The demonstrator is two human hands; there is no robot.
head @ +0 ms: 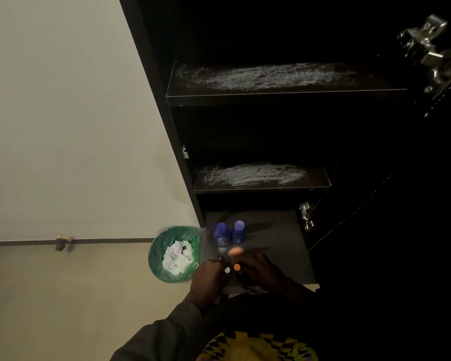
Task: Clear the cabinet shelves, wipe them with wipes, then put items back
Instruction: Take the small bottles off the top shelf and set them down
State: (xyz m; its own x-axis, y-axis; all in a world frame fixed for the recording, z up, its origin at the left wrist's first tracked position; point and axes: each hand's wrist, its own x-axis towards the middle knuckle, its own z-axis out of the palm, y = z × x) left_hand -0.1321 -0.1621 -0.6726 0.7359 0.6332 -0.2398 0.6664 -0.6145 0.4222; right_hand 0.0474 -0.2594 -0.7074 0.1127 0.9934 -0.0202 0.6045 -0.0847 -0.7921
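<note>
Room: we look down into a dim corner with a pale wall [63, 113], a dark baseboard strip and a beige floor [63, 295]; a small doorstop [63, 242] sits at the foot of the wall.
Cabinet: we face a tall black cabinet [151, 100] with its door open to our right; we count two metal hinges, an upper hinge [427, 48] and a lower hinge [306, 216].
Shelves: we count three. The top shelf [284, 79] and the middle shelf [261, 177] each carry pale streaks across the board and hold nothing we can see. The bottom shelf [276, 238] is grey-black.
Bottles: we count two blue bottles [229, 234], upright and just beside each other, at the front left of the bottom shelf, just beyond our fingers.
Left hand: our left hand [208, 280] is at the front edge of the bottom shelf; its fingers curl around a dark item topped by a white cap [227, 270].
Right hand: our right hand [258, 269] is beside it; its fingers curl around a dark item with an orange cap [237, 267]. One fingertip [236, 251] points toward the bottles. We cannot tell what the two dark items are.
Bin: we count one round bin [175, 254] with a green liner, on the floor just left of the cabinet, holding crumpled white wipes [177, 256].
Clothing: a dark sleeve [162, 332] and a yellow-and-black patterned garment [258, 345] fill the lower edge.
</note>
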